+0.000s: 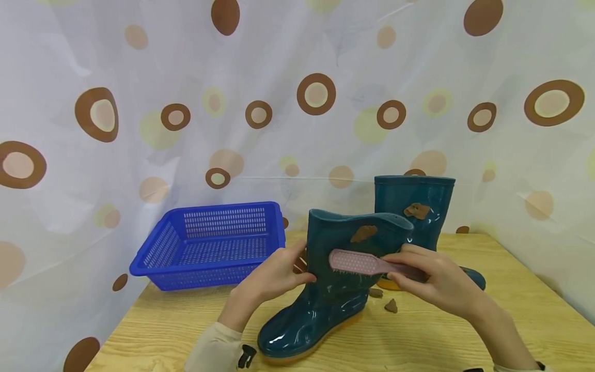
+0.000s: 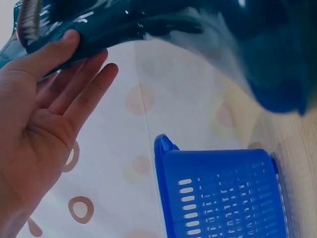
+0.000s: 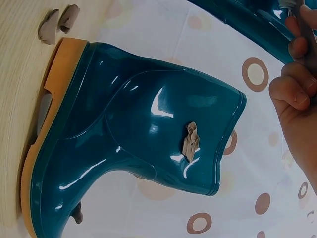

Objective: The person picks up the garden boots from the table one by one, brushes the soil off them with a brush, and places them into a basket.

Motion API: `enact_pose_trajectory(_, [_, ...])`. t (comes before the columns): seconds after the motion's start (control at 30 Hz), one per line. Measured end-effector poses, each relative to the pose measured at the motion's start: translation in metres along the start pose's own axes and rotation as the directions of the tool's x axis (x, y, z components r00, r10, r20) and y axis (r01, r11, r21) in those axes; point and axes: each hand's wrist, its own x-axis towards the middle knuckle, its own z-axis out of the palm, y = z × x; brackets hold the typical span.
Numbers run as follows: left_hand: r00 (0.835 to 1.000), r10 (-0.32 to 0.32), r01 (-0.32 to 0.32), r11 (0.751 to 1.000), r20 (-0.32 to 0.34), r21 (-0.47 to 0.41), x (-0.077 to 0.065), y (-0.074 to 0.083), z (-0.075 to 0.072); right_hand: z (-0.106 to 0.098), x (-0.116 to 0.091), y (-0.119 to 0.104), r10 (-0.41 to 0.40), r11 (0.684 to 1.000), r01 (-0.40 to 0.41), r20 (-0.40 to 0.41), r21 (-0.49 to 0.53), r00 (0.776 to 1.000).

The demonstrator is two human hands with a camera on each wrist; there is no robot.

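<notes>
A dark teal rain boot (image 1: 297, 325) with a tan sole stands on the table, toe pointing to the near left. My left hand (image 1: 274, 276) holds its shaft from the left, thumb on the near side and fingers behind. In my right hand (image 1: 439, 276) I grip the handle of a pink brush (image 1: 355, 262), its head against the shaft. Just above the brush, a brown mud-like patch (image 1: 364, 233) sticks to the boot. In the left wrist view, my left hand (image 2: 49, 114) has its thumb on the boot; the brush is partly cut off.
Behind to the right stands a second teal boot (image 3: 133, 104) with a brown clump (image 3: 190, 142) on its shaft. Loose brown pieces (image 1: 391, 306) lie on the wood-look table (image 1: 418, 341) between the boots. A blue perforated basket (image 1: 204, 268) sits at the back left, before a patterned curtain.
</notes>
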Motion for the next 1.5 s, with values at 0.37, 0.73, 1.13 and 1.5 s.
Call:
enact_pose_trajectory(0.37, [1.000,0.016,-0.017,0.995,-0.017,-0.099,-0.004,-0.007,-0.001,0.002,0.003,0.000,-0.064,0.998,0.064,-0.006,-0.021,0.998])
enact_pose_trajectory(0.73, [0.999,0.025,-0.030,0.986,-0.030,-0.162,-0.005,-0.016,-0.007,-0.001,0.008,-0.005,-0.079,0.996,0.079,0.007,-0.030,0.997])
enact_pose_trajectory(1.13, [0.991,0.091,-0.100,0.992,-0.099,-0.082,-0.004,-0.016,-0.005,0.003,0.005,-0.006,0.020,0.996,-0.025,-0.059,-0.090,0.998])
enact_pose_trajectory(1.5, [0.989,0.103,-0.114,0.989,-0.107,-0.099,-0.005,-0.013,-0.005,0.002,0.002,-0.005,0.005,0.994,-0.015,-0.083,-0.112,0.997])
